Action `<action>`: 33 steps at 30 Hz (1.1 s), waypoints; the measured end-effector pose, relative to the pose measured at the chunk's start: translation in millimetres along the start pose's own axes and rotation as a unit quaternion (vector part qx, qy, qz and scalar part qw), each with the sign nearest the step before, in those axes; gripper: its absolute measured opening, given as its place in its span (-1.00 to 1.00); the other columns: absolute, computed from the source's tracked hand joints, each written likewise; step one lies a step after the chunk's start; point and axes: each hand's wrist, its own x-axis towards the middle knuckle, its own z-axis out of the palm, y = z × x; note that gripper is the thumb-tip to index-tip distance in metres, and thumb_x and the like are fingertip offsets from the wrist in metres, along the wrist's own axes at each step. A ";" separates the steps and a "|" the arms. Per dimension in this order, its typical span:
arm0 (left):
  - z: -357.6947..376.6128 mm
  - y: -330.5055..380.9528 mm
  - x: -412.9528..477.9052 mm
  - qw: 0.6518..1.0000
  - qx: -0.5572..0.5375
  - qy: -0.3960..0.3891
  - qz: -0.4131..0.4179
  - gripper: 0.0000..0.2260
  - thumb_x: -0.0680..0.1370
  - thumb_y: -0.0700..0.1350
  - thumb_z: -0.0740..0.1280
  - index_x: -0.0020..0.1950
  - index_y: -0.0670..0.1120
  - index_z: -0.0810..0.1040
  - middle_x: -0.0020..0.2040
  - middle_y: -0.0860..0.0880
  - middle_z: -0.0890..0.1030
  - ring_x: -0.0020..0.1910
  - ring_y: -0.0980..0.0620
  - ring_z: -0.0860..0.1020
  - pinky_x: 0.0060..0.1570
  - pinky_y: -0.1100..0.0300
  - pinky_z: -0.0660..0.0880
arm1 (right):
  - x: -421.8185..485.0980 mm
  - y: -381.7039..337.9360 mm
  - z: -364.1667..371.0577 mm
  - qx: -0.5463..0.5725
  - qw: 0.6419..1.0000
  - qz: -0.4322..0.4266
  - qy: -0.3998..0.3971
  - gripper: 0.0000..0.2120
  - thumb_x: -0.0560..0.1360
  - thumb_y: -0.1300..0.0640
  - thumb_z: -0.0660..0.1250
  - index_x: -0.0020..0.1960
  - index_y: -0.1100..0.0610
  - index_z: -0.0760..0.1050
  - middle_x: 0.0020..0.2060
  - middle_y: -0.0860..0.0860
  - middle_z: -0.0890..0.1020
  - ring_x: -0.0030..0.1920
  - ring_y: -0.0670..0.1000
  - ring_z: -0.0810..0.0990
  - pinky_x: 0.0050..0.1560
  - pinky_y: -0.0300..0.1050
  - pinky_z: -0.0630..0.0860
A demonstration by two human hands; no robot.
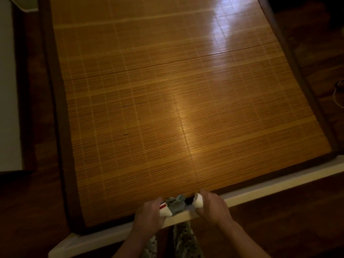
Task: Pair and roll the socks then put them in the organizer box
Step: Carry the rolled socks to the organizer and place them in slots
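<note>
A small bundle of socks sits between my two hands at the near edge of the bamboo mat (167,112). My left hand (149,211) grips a white sock with red and dark stripes (164,210). My right hand (212,207) grips another white sock (197,201). A grey sock (176,203) lies bunched between them, with something dark beside it. No organizer box is in view.
The mat covers a bed with a dark border (61,127) and a white frame edge (279,183) along the near side. Dark wooden floor (307,220) surrounds it. A white cabinet side (7,90) stands at the left, and a thin cable (337,94) lies at the right.
</note>
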 end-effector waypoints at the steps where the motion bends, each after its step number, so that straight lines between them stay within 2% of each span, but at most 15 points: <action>1: 2.6 7.2 2.7 1.000 -0.009 0.010 0.016 -0.81 0.50 0.02 0.39 0.07 0.07 0.50 0.06 0.08 0.63 0.09 0.01 0.62 -0.03 0.11 0.53 | -1.1 -0.1 0.0 0.002 1.000 -0.002 0.000 -0.79 0.42 0.01 0.43 -0.05 -0.08 0.41 -0.09 -0.12 0.64 -0.05 -0.04 0.62 -0.07 -0.07 0.56; 4: 9.5 23.3 12.6 0.998 0.001 0.022 0.060 -0.67 0.52 -0.06 0.39 0.28 0.07 0.50 0.21 0.09 0.54 0.20 0.03 0.56 0.08 0.17 0.49 | -1.8 1.3 -1.0 0.005 1.000 -0.002 0.010 -0.79 0.41 -0.01 0.43 -0.03 -0.07 0.43 -0.09 -0.11 0.64 -0.04 -0.03 0.62 -0.09 -0.08 0.54; 8: 18.7 37.9 24.2 0.988 0.070 0.048 0.127 -0.48 0.53 -0.12 0.39 0.48 0.01 0.37 0.52 -0.01 0.28 0.49 -0.01 0.29 0.35 0.16 0.38 | -4.1 11.9 -2.5 -0.001 1.000 -0.010 0.016 -0.75 0.41 -0.03 0.44 0.04 -0.05 0.48 -0.03 -0.09 0.65 0.01 0.00 0.62 0.00 -0.03 0.56; 12: 25.5 48.6 31.5 0.986 0.111 0.005 0.125 -0.36 0.57 -0.15 0.38 0.61 0.01 0.22 0.60 -0.06 0.18 0.57 -0.04 0.17 0.46 0.10 0.27 | -10.5 26.3 -2.9 0.018 1.000 -0.009 0.018 -0.74 0.43 -0.03 0.46 0.06 -0.05 0.49 0.01 -0.10 0.63 0.03 -0.04 0.60 0.08 -0.02 0.56; 16: 32.8 54.6 34.3 0.985 0.145 -0.011 0.089 -0.26 0.57 -0.14 0.42 0.65 0.00 0.10 0.65 -0.13 -0.01 0.61 -0.14 0.09 0.50 0.04 0.25 | -16.4 38.2 -3.1 0.040 0.999 -0.009 0.029 -0.82 0.44 -0.06 0.39 -0.06 -0.11 0.40 -0.07 -0.11 0.63 -0.02 -0.03 0.60 0.01 -0.02 0.55; 18: 35.2 56.9 35.6 0.986 0.151 -0.006 0.073 -0.35 0.57 -0.11 0.41 0.60 0.01 0.20 0.59 -0.15 0.15 0.54 -0.12 0.19 0.46 0.08 0.28 | -18.0 42.5 -3.0 0.044 0.998 -0.009 0.032 -0.81 0.44 -0.06 0.38 -0.07 -0.14 0.37 -0.09 -0.13 0.62 -0.03 -0.04 0.58 -0.02 -0.05 0.53; 20: 36.4 57.4 35.9 0.989 0.136 -0.002 0.055 -0.49 0.56 -0.09 0.41 0.48 0.01 0.33 0.45 -0.07 0.33 0.43 -0.05 0.30 0.38 0.13 0.33 | -19.1 46.0 -1.6 0.047 0.998 -0.008 0.035 -0.81 0.45 -0.07 0.39 -0.07 -0.14 0.37 -0.11 -0.16 0.59 -0.06 -0.06 0.56 -0.04 -0.07 0.51; 24: 34.2 55.1 38.8 0.993 0.101 -0.045 0.030 -0.65 0.55 0.00 0.43 0.29 -0.02 0.48 0.33 -0.05 0.42 0.32 -0.06 0.46 0.28 0.10 0.43 | -21.3 49.8 1.1 0.067 0.997 -0.008 0.034 -0.79 0.44 -0.10 0.39 -0.11 -0.15 0.33 -0.15 -0.18 0.55 -0.11 -0.09 0.52 -0.10 -0.09 0.46; 28: 30.4 51.4 47.4 0.991 0.098 -0.094 0.019 -0.56 0.52 0.09 0.46 0.31 -0.04 0.47 0.32 -0.07 0.54 0.32 -0.07 0.51 0.27 0.09 0.44 | -22.8 50.3 4.0 0.075 0.996 -0.017 0.035 -0.81 0.45 -0.14 0.38 -0.07 -0.10 0.42 -0.13 -0.16 0.59 -0.09 -0.08 0.55 -0.06 -0.07 0.49; 31: 29.3 53.8 48.1 0.981 0.144 -0.127 0.003 -0.45 0.49 0.11 0.50 0.36 -0.08 0.40 0.34 -0.11 0.56 0.34 -0.12 0.51 0.28 0.07 0.45 | -24.1 50.9 5.9 0.079 0.996 -0.018 0.033 -0.83 0.46 -0.12 0.36 -0.04 -0.08 0.45 -0.12 -0.14 0.59 -0.09 -0.07 0.56 -0.02 -0.02 0.52; 33: 28.3 54.6 45.8 0.977 0.172 -0.124 0.001 -0.45 0.47 0.10 0.51 0.35 -0.08 0.40 0.32 -0.11 0.57 0.33 -0.12 0.53 0.26 0.06 0.48 | -26.1 51.6 7.2 0.085 0.996 -0.018 0.031 -0.83 0.45 -0.09 0.37 -0.05 -0.08 0.44 -0.13 -0.15 0.59 -0.10 -0.07 0.56 -0.03 -0.02 0.53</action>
